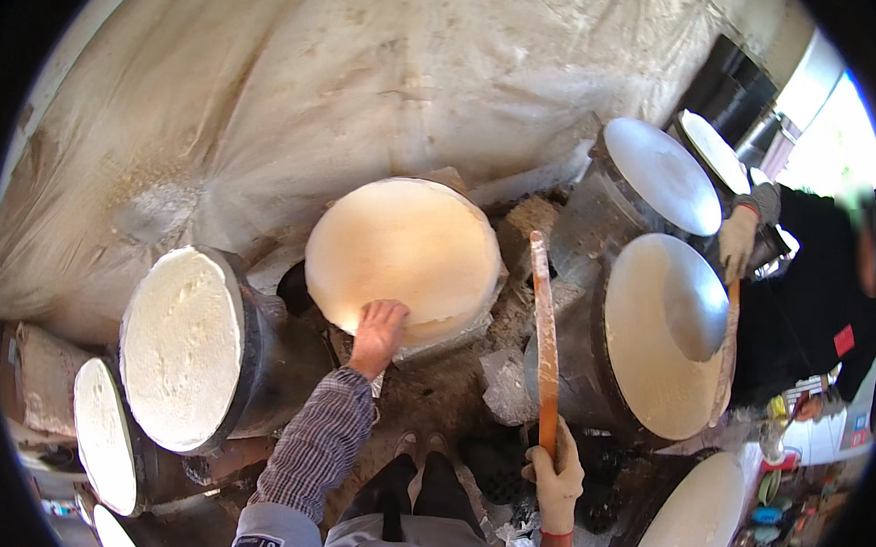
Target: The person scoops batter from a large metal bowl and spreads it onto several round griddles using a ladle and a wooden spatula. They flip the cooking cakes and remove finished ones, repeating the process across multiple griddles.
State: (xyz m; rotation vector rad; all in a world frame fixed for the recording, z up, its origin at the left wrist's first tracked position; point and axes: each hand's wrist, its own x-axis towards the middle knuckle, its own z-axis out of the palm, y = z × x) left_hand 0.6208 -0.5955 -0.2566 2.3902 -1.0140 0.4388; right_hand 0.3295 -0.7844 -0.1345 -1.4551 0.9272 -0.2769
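Observation:
A round pale batter sheet [408,253] covers the griddle in front of me, its near edge ragged and slightly browned. My bare left hand [380,336] rests at the near-left rim of this sheet. Whether its fingers pinch the edge is hidden. In a white work glove, my right hand [557,473] grips a long flat wooden scraper [545,335]. The scraper points up and away, smeared with pale batter along its upper part. To the right of it, another griddle bears a pale sheet [652,381], partly covering a shiny dark surface.
On the left, a drum stove [266,376] carries a thick white sheet [181,351]. Further griddles [665,175] stand at the right. A co-worker's gloved hand [739,242] holds another wooden scraper [726,363] there. Stained plastic sheeting [401,92] hangs behind the stoves.

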